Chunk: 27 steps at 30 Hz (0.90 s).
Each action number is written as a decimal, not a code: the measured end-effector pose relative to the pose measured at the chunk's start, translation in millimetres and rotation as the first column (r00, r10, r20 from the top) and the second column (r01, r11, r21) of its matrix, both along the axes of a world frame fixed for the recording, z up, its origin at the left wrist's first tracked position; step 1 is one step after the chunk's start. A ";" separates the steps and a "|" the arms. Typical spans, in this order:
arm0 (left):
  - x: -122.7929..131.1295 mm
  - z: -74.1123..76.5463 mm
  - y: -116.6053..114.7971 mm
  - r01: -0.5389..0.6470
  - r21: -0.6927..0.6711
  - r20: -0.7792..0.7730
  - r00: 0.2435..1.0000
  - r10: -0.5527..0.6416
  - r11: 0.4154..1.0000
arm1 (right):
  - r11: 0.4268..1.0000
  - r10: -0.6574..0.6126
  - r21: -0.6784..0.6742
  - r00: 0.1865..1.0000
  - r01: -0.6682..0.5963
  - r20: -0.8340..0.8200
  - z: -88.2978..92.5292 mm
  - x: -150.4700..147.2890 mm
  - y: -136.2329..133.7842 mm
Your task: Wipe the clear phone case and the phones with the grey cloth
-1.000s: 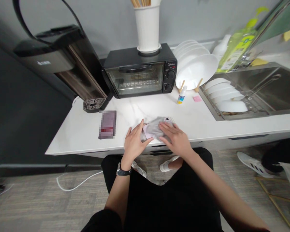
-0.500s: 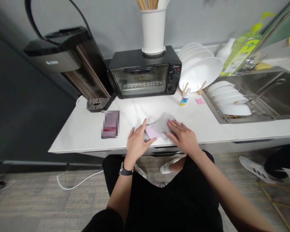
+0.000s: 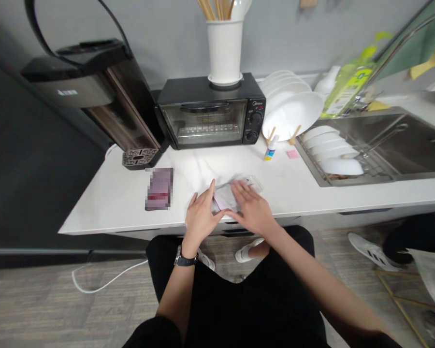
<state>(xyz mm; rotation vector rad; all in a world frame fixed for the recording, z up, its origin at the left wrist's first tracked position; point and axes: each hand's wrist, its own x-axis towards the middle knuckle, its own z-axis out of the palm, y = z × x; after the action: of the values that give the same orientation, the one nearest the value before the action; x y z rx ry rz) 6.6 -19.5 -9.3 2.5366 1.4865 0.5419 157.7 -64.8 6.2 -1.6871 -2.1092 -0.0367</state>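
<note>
A clear phone case (image 3: 258,183) lies on the counter near its front edge, with a pale pink patch (image 3: 221,200) showing at its left part. My left hand (image 3: 202,213) grips the left end between spread thumb and fingers. Under my right hand (image 3: 253,207), a thin grey cloth (image 3: 224,189) is pressed flat over the case, its fingers close together; the cloth partly hides the case. The two thumbs nearly meet at the front edge. To the left lies a purplish flat rectangle (image 3: 160,188), blurred by pixels. A small spray bottle (image 3: 270,149) stands behind, beside a pink sticky note (image 3: 292,154).
A black toaster oven (image 3: 210,123) bears a white utensil holder (image 3: 224,50). Left of it stands a water dispenser (image 3: 105,92). White plates (image 3: 293,113) in a rack and a sink (image 3: 391,140) with bowls are on the right. Another person's shoe (image 3: 373,251) shows at lower right.
My right hand and the cloth have slid left across the case, toward my left hand, baring the case's right end. My left hand stays at the left end. The view has shifted slightly.
</note>
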 end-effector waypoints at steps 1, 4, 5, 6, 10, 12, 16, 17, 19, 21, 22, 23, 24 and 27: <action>0.4 -0.3 0.0 -0.004 -0.004 -0.010 1.000 0.004 1.000 | 0.997 0.073 -0.004 0.997 -0.073 -0.001 -0.3 -2.3 -0.4; 1.2 -0.8 -0.9 0.002 0.008 -0.005 1.000 -0.002 1.000 | 0.990 0.139 0.000 0.989 -0.139 -0.048 -2.1 -3.1 -0.4; 1.4 -0.8 -1.2 0.006 0.018 0.010 1.000 -0.006 1.000 | 0.997 0.079 0.009 0.994 -0.078 -0.076 -3.0 -1.2 -0.2; 1.6 -0.8 -1.5 0.008 0.026 0.026 1.000 -0.009 1.000 | 1.000 0.003 0.018 0.995 -0.001 -0.104 -4.0 0.6 -0.3; 2.0 -2.3 -1.0 0.007 0.031 0.069 0.998 -0.009 0.999 | 1.000 0.000 0.017 0.990 0.003 -0.144 -7.0 -4.5 -5.6; 2.0 -3.6 -0.4 0.017 0.027 0.083 0.996 -0.019 0.999 | 0.992 0.126 0.001 0.982 -0.127 -0.143 -7.7 -9.6 -7.3; 2.4 -4.9 -0.3 0.034 0.018 0.139 0.990 -0.036 0.999 | 1.000 0.017 0.009 0.978 -0.015 -0.209 -9.9 -4.8 -0.6; 2.4 -5.3 -0.3 0.033 0.016 0.153 0.988 -0.036 0.999 | 0.999 -0.040 0.013 0.972 0.045 -0.230 -10.4 -3.8 1.0; 2.0 -6.4 0.1 0.032 0.005 0.166 0.986 -0.033 0.999 | 0.999 -0.047 0.014 0.969 0.052 -0.244 -10.5 -7.8 1.3; 1.2 -7.7 1.0 0.029 -0.010 0.166 0.986 -0.027 1.000 | 0.996 0.083 0.011 0.970 -0.083 -0.228 -9.4 -17.4 -1.1; 0.9 -8.2 1.3 0.027 -0.015 0.170 0.985 -0.024 1.000 | 0.987 0.159 0.010 0.963 -0.161 -0.218 -8.7 -21.4 -2.1; 0.8 -8.2 1.5 0.028 -0.018 0.176 0.984 -0.024 0.999 | 0.976 0.213 0.008 0.954 -0.216 -0.213 -8.2 -23.1 -2.2; 0.9 -7.8 1.4 0.027 -0.018 0.184 0.983 -0.024 0.999 | 0.973 0.228 0.009 0.950 -0.231 -0.215 -8.1 -21.7 -1.3; 2.8 -4.4 -0.2 0.008 -0.011 0.194 0.981 -0.006 1.000 | 0.997 0.074 0.027 0.965 -0.070 -0.250 -10.3 -2.7 4.2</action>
<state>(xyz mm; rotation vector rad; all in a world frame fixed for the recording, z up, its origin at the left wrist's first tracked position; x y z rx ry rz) 9.5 -19.7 -13.7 2.3998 1.4069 0.7529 155.0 -60.6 -4.0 -1.5156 -1.9719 0.1712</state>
